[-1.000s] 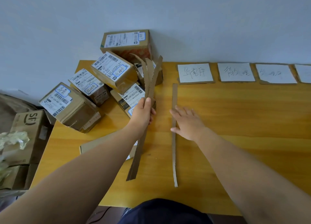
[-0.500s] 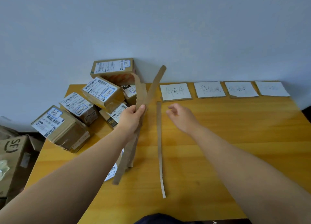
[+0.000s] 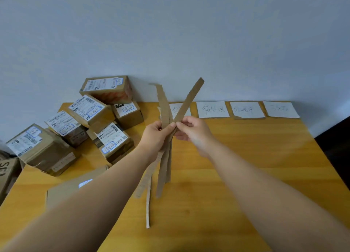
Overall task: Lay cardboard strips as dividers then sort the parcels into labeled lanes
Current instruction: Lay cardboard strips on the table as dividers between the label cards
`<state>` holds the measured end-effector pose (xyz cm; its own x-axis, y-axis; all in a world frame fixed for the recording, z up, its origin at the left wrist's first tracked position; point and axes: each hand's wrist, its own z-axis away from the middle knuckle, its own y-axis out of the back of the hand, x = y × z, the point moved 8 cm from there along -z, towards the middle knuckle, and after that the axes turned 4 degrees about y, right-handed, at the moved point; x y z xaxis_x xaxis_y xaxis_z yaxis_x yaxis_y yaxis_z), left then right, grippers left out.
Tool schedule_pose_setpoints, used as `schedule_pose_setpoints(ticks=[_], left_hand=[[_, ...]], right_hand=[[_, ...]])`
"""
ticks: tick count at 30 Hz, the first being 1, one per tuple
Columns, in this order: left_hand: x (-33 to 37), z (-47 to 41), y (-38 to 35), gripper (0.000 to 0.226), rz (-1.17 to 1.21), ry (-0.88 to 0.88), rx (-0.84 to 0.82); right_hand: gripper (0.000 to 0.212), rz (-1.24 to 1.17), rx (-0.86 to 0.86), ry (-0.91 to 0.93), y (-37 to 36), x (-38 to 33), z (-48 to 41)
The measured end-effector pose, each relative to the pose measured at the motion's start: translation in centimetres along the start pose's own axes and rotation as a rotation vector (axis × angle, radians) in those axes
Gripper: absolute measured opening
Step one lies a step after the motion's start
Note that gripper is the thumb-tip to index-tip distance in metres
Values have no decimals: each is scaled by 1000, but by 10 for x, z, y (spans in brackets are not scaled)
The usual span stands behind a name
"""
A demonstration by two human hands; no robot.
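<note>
Cardboard strips [image 3: 164, 107] fan out above the wooden table [image 3: 246, 157], gripped in the left hand [image 3: 154, 138]; right hand [image 3: 193, 131] pinches one. A laid strip [image 3: 148, 210] lies below. Parcels [image 3: 89, 111] pile far left.

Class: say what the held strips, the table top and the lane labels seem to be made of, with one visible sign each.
Strips: matte brown cardboard, likely corrugated; ragged torn edges. Table top: yellow wood or wood-look laminate, slight sheen; grain lines. Lane labels: white paper, apparently on cardboard; brown rim shows.
</note>
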<state>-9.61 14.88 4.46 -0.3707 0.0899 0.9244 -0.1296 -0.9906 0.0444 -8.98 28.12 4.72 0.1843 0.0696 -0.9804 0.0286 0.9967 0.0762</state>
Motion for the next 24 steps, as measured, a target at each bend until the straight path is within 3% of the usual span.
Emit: schedule_pose_setpoints(ticks=[7, 16, 21, 24], left_hand=[[-10, 8, -39, 18, 80, -13, 6], [-25, -4, -38, 21, -132, -23, 134], [-45, -20, -31, 19, -117, 54, 139], [-57, -35, -31, 17, -90, 100, 99]], right_hand=[[12, -61, 24, -65, 51, 11, 3], [20, 242, 142, -160, 104, 67, -17], [16, 363, 184, -281, 104, 117, -32], [28, 430, 189, -325, 99, 137, -39]])
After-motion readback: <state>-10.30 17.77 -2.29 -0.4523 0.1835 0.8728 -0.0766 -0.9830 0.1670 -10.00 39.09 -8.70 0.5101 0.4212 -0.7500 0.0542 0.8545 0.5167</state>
